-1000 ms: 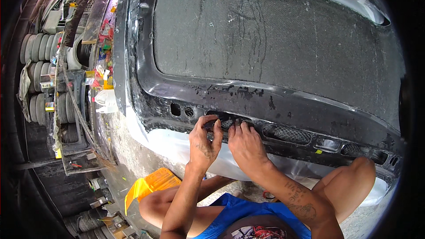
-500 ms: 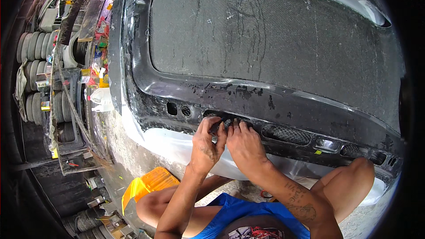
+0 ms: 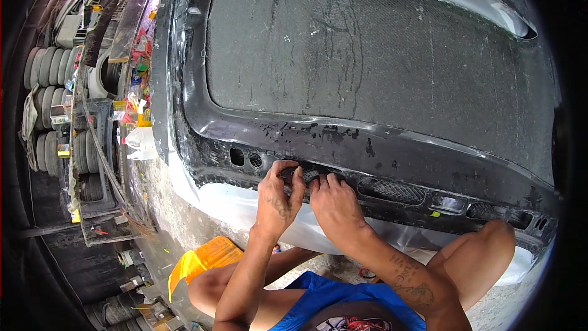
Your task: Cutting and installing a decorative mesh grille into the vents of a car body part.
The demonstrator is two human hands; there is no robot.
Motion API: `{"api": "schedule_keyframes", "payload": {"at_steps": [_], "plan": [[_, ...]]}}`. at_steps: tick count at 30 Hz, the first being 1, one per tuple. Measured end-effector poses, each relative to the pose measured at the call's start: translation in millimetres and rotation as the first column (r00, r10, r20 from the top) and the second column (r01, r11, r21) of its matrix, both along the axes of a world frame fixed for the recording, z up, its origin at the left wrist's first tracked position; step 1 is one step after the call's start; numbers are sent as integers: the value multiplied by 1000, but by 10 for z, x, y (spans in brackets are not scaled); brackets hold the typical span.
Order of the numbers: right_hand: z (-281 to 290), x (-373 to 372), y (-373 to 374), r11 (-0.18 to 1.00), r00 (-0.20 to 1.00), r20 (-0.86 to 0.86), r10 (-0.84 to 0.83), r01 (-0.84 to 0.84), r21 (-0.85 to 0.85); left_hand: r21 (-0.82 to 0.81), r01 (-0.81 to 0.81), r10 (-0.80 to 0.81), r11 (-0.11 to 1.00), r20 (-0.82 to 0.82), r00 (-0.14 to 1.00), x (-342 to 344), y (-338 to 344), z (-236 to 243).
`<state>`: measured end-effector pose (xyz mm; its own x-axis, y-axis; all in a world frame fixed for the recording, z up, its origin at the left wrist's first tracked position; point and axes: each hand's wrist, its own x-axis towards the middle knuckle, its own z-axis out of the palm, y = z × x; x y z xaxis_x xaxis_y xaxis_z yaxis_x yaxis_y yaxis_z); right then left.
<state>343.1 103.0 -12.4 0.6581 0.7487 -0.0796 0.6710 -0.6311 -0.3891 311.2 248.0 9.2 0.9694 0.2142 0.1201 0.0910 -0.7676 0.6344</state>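
A large black car body panel (image 3: 380,79) with a rough, dusty inner face lies in front of me, its lower edge lined with mesh-filled openings (image 3: 392,191). My left hand (image 3: 278,199) pinches the rim of one dark opening near the middle of that edge, fingers curled over it. Right beside it, my right hand (image 3: 334,205) presses its fingertips into the same opening. Whatever small part sits under the fingers is hidden. Both forearms come up from the lower edge, over my bent knees and blue shorts.
White sheeting (image 3: 245,208) lies under the panel on the gritty concrete floor. An orange plastic container (image 3: 199,260) sits by my left knee. Stacked tyres (image 3: 46,86) and a cluttered rack (image 3: 101,165) with bottles and scraps fill the left side.
Both hands stay on the same opening; the fingers have shifted slightly and drawn closer together. The view has moved a little.
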Motion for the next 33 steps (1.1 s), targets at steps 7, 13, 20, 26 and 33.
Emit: {"api": "schedule_keyframes", "payload": {"at_steps": [7,13,20,26,33], "plan": [[26,32,-13,1000,999,-36,-10,11,25,-43,24,-27,999,-68,997,26,-15,50],[9,40,-10,999,998,-62,0,2,33,-52,-26,22,998,-79,997,-78,22,-26],[-34,9,-19,999,999,-49,-15,17,46,-75,-24,17,997,-90,996,59,10,77],[8,30,-13,1000,999,-52,-13,15,27,-106,45,-55,993,-97,994,110,-10,107],[21,28,-5,999,998,-61,0,2,37,-20,53,-53,998,8,999,11,-53,-40]]}}
